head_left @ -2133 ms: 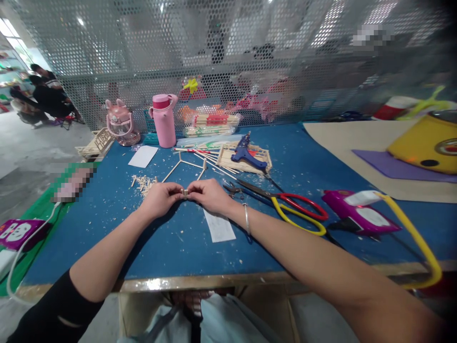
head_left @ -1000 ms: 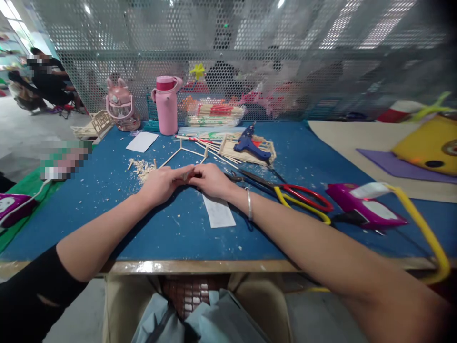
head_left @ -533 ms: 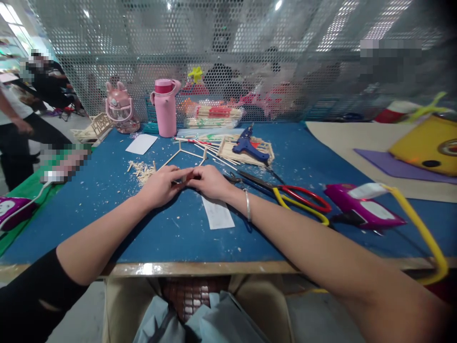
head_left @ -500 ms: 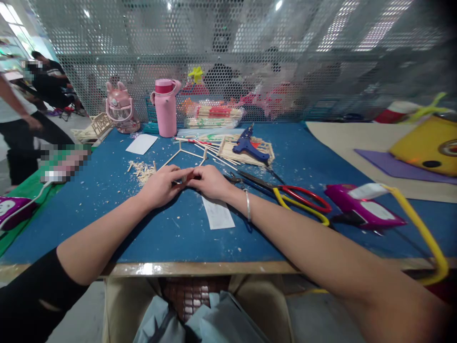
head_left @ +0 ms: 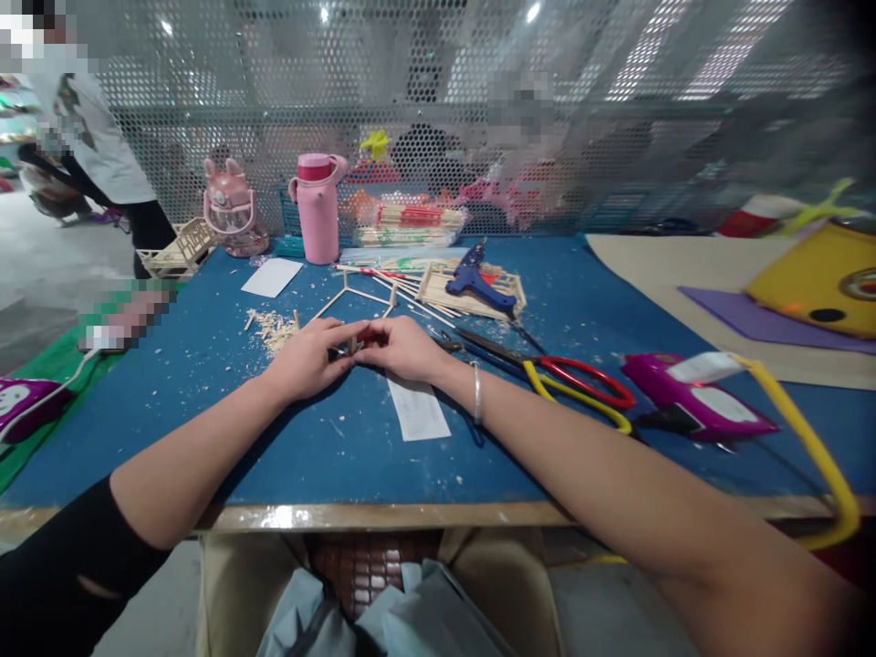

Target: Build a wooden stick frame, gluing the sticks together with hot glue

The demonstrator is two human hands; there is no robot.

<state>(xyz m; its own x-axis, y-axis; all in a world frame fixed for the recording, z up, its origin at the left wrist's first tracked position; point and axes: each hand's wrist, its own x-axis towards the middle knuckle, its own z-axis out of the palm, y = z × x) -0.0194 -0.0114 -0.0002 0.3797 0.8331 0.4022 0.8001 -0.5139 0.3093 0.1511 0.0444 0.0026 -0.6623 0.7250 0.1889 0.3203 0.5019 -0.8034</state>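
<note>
My left hand [head_left: 307,359] and my right hand [head_left: 401,348] meet fingertip to fingertip on the blue table [head_left: 342,456], both pinching a small wooden stick piece [head_left: 352,345] held upright between them. Just behind lies a frame of thin wooden sticks [head_left: 356,294]. A white paper strip [head_left: 417,411] rests under my right wrist, which wears a thin bracelet.
Red and yellow scissors [head_left: 568,388], a blue glue gun [head_left: 475,285] on a stick panel, a magenta tool [head_left: 694,411] with a yellow hoop, a pink bottle [head_left: 318,219], a pink jug [head_left: 231,208], wood scraps [head_left: 274,327]. A person in a white shirt [head_left: 88,137] stands far left.
My hands stay joined on the small piece, now pressed lower on the table. The person at the far left has walked closer to the table's back corner.
</note>
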